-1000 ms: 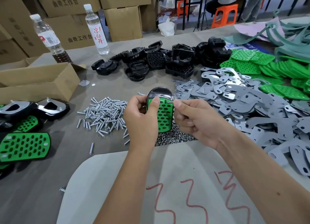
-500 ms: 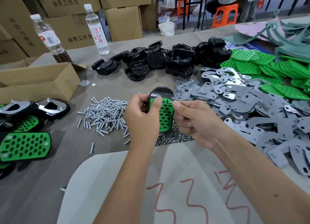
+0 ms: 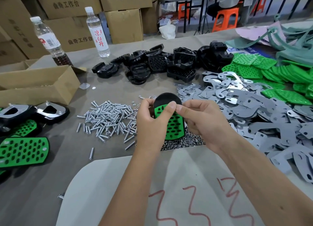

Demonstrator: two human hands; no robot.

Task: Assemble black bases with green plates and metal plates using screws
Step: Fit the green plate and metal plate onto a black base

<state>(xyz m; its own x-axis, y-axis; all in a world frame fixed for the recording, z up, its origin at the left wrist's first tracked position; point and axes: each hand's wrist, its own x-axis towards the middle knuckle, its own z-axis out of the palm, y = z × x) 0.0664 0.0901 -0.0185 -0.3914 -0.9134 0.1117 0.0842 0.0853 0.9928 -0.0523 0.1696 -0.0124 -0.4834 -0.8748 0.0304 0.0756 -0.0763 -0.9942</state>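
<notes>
Above the table's middle, my left hand (image 3: pixel 150 122) grips a black base (image 3: pixel 166 98) that has a green perforated plate (image 3: pixel 175 126) laid on its face. My right hand (image 3: pixel 203 122) holds the same piece from the right, its thumb meeting my left thumb at the plate's upper edge. Whether a screw sits under the thumbs is hidden. Loose screws (image 3: pixel 108 117) lie in a heap to the left, small nuts (image 3: pixel 183 142) under my hands. Metal plates (image 3: pixel 245 107) spread to the right, green plates (image 3: pixel 271 73) far right, black bases (image 3: pixel 169 63) behind.
Finished assemblies (image 3: pixel 22 149) lie at the left edge beside an open cardboard box (image 3: pixel 39 85). Two water bottles (image 3: pixel 98 33) stand at the back left. A grey sheet with red scribbles (image 3: pixel 169 192) covers the near table. Stacked cartons and orange stools are beyond.
Both thumbs have come together at the top of the green plate. The piece has tilted slightly and stays in both hands.
</notes>
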